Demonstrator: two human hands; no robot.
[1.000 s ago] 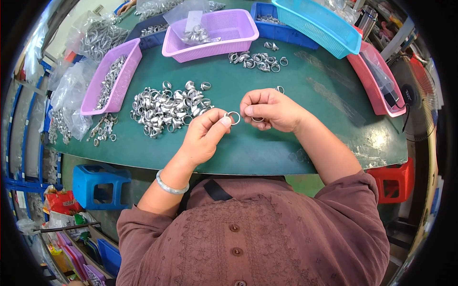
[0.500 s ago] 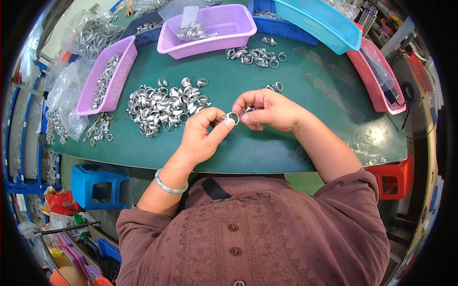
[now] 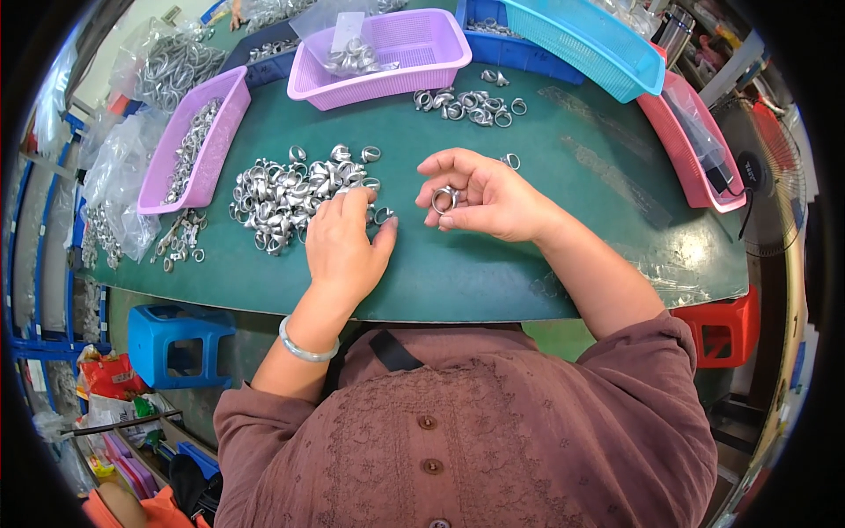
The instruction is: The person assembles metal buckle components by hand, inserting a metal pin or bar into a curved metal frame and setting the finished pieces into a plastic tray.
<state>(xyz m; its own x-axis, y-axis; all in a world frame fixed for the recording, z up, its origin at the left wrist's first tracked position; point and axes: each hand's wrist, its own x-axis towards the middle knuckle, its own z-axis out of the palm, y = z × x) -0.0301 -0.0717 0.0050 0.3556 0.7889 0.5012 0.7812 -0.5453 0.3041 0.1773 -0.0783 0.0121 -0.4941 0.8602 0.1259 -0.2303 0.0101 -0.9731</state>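
Observation:
A heap of silver-coloured metal rings [image 3: 286, 198] lies on the green tabletop, left of centre. My left hand [image 3: 345, 236] is at the heap's right edge, back of the hand up, thumb apart from the fingers. One ring [image 3: 383, 215] shows beside that thumb; the fingertips are partly hidden among the rings. To the right, my right hand [image 3: 493, 201] is raised above the table with curled fingers, holding a metal ring [image 3: 444, 201] near the fingers and thumb; whether more rings are in the palm, I cannot tell. Just beyond it lies another ring [image 3: 510, 161].
A smaller ring group [image 3: 475, 107] lies farther back. Purple baskets [image 3: 387, 88] [image 3: 220, 145], a turquoise basket [image 3: 590, 53] and a pink basket [image 3: 673, 145] line the table's edges. A fan [image 3: 761, 172] stands at right. Blue [image 3: 180, 348] and red [image 3: 731, 330] stools are below.
My left hand has moved left from beside my right hand to the heap, and no longer pinches a ring. My right hand's fingers have loosened, and a ring now shows in them.

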